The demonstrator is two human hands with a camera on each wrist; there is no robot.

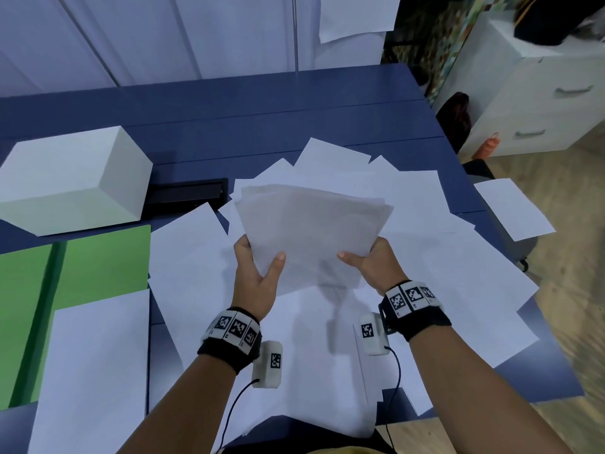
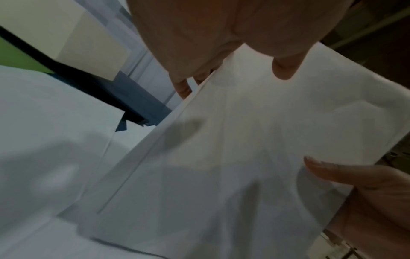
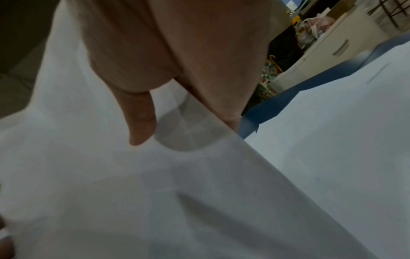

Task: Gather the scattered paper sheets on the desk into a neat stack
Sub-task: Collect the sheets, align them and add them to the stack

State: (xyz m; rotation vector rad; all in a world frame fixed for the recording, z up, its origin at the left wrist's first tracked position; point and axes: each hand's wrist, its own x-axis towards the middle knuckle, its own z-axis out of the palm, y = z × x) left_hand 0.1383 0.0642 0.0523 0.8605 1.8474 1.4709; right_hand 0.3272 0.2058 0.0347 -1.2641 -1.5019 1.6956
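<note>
While blank, the sheaf (image 1: pixel 311 231) sits in both hands

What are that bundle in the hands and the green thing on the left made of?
Bundle of sheets: thin matte white paper; fingers shadow through it in the wrist views. Green folder: probably matte card or plastic, flat and uniformly coloured; the look leaves it open.

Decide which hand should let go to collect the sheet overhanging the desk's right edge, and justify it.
Right hand: the overhanging sheet lies on its side, while the left hand can probably keep its grip on the held stack.
</note>
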